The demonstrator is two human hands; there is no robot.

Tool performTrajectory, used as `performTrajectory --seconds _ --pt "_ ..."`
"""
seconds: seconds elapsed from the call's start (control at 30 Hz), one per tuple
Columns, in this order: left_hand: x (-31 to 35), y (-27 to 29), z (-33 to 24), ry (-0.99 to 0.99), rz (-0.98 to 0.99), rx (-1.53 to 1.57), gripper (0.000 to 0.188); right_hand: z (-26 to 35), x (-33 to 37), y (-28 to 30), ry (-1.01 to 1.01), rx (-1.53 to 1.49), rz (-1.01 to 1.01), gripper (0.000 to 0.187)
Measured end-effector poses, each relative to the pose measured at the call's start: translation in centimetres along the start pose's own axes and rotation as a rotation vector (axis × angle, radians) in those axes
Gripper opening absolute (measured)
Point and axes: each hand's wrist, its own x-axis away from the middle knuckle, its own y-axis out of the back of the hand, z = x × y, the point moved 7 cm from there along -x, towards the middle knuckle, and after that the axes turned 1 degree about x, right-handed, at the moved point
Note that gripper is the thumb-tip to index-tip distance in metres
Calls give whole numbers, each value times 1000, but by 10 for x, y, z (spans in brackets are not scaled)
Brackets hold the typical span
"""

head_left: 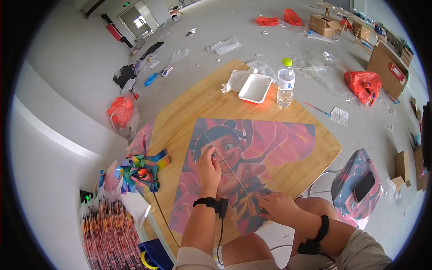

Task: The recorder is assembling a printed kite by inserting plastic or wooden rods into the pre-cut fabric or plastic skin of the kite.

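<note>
A large printed sheet (274, 139) with a colourful cartoon figure lies flat on the wooden table in front of me. Across it, slanting from upper left to lower right, runs a thin pale stick (236, 177). My left hand (209, 171) is closed at the upper part of the stick, its fingertips bent against it. At the lower end, the fingers and thumb of my right hand (278, 208) close around the stick, just above the print. Both wrists wear black bands with small devices and cables.
On the wooden table (180, 110) stand a white tray (255, 88) and a water bottle (285, 85). Colourful pinwheels (141, 173) lie at its left edge. Wrapped printed goods (110, 231) are stacked lower left. At right, a dark phone (364, 186) rests on a print-covered seat. Litter and boxes dot the floor.
</note>
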Motion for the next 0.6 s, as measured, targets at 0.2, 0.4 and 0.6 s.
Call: performTrajectory --seconds 0.2,0.4,0.6 --pt "0 -2 -5 -22 -12 -28 44 0 -1 3 -15 26 -23 34" --pt "0 -3 -1 -20 -5 9 44 4 -2 -1 3 49 0 34" --pt "0 -3 1 6 -5 12 44 5 -3 -3 17 51 -22 33"
